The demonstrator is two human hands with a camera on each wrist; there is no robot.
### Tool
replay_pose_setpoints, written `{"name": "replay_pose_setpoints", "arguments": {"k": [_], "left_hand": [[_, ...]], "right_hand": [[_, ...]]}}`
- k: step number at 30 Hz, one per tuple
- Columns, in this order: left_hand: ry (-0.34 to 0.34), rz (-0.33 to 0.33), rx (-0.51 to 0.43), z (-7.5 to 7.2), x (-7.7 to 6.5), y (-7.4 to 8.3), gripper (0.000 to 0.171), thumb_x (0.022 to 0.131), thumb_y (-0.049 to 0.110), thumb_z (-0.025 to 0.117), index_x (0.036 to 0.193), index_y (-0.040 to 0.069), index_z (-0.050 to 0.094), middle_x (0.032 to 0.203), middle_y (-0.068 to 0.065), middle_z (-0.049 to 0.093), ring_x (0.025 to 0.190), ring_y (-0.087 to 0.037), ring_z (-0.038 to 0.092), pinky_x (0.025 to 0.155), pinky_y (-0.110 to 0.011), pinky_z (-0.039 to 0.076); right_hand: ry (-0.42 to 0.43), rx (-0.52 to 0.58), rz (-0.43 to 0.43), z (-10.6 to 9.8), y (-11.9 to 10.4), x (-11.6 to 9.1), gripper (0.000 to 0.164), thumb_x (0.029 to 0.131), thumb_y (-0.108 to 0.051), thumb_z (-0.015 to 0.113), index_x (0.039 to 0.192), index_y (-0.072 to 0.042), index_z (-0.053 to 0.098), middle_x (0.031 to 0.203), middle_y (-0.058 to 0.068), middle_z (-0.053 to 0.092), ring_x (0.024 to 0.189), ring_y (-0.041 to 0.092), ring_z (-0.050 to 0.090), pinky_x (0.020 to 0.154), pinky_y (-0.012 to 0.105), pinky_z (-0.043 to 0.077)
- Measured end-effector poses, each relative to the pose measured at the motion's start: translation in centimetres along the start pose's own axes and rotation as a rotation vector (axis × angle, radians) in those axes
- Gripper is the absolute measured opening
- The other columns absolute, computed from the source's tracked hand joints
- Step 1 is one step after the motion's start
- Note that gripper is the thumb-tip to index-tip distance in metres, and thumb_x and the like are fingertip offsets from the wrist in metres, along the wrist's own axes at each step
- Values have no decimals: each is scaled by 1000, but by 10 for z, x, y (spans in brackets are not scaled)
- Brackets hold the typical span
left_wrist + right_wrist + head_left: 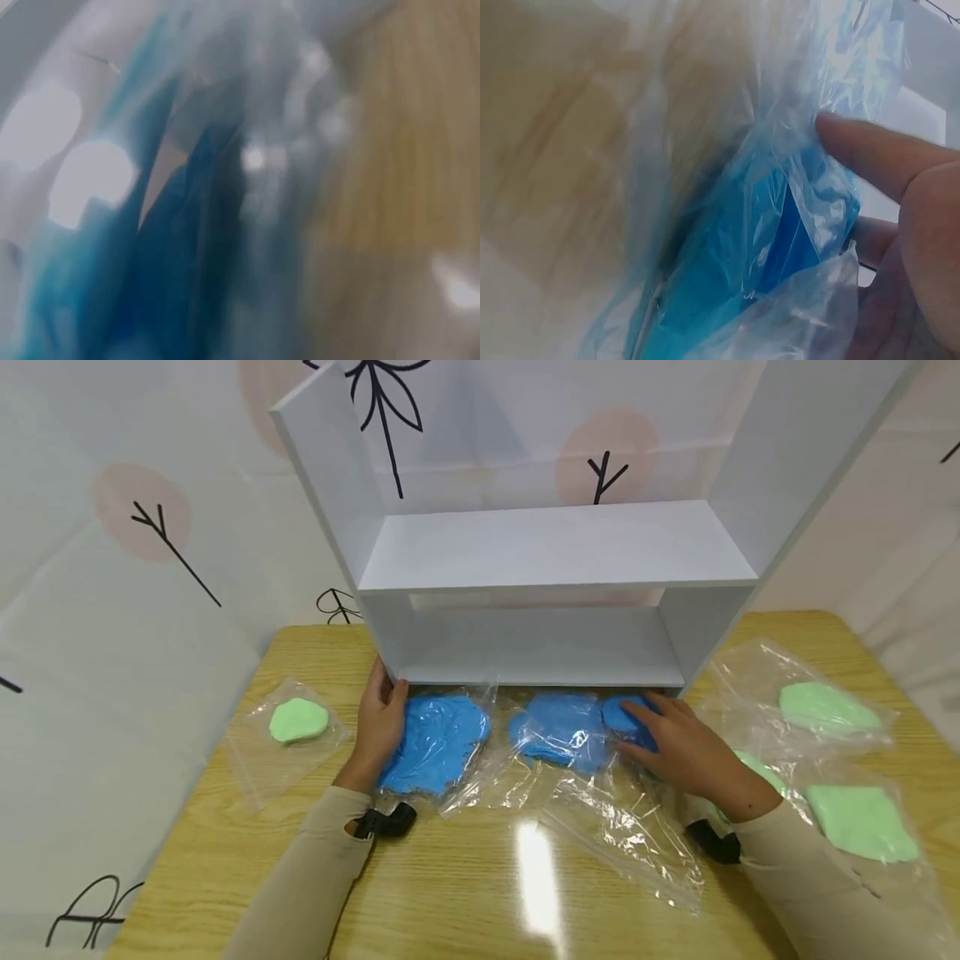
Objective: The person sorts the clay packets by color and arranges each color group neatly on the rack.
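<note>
Three clear zip bags of blue soft stuff, like modelling clay, lie in a row below the white shelf unit: a left blue bag [438,745], a middle blue bag [562,727] and a right blue bag [624,714]. My left hand [381,718] lies along the left bag's outer edge, thumb raised and fingers reaching beside the shelf's lower corner. Over the right bag, my right hand [686,747] spreads its straight thumb and fingers, touching the plastic. Blue stuff [169,277] and plastic blur the left wrist view. In the right wrist view, a straight digit [877,154] touches the bag [735,232].
The white shelf unit [558,547] stands behind the bags. Bagged light-green pieces lie on the wooden table [442,893]: one green piece [298,720] at left, several at right, including a squarish green piece [862,822]. A patterned cloth [187,610] hangs behind.
</note>
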State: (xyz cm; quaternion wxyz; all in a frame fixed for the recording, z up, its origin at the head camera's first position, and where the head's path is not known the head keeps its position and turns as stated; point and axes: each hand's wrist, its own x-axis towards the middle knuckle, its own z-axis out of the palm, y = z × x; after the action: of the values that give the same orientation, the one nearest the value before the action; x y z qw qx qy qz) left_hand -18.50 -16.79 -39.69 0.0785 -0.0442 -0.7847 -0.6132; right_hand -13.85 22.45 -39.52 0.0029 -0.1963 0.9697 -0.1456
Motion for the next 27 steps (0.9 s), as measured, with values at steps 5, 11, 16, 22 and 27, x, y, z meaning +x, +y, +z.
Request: {"name": "replay_pose_setpoints", "arguments": {"k": [5,11,16,22,27], "left_hand": [[21,2,27,0,-1,3,61,104,4,42,160,13,21,164,-9,28,151,-23,30,122,-40,29],[29,-3,20,2,-2,3,62,103,2,43,160,12,22,164,-11,29,150,-24,31,122,-41,30],[35,4,17,4,-2,1,62,102,0,43,160,11,22,163,-12,29,150,-25,31,122,-42,30],[33,25,17,4,-2,1,62,103,0,42,160,10,21,163,-14,29,150,-26,31,122,-43,29],[29,27,20,3,-2,1,62,103,1,42,160,11,21,164,-13,28,151,-25,30,122,-43,29]], "right_hand": [[32,-26,-34,4,1,2,59,94,-25,69,140,8,52,143,40,43,128,61,42,101,70,41],[59,-28,-37,2,1,2,50,96,-19,66,137,7,56,141,38,47,128,59,43,102,69,41],[75,-9,-45,0,2,3,45,96,-15,65,135,7,58,139,38,49,128,59,44,101,69,41],[105,30,-70,-2,3,3,42,95,-13,66,135,1,60,138,34,52,127,56,47,102,69,40],[117,53,-81,-4,3,4,40,96,-12,65,135,-2,62,137,31,55,126,55,48,103,69,39]]}}
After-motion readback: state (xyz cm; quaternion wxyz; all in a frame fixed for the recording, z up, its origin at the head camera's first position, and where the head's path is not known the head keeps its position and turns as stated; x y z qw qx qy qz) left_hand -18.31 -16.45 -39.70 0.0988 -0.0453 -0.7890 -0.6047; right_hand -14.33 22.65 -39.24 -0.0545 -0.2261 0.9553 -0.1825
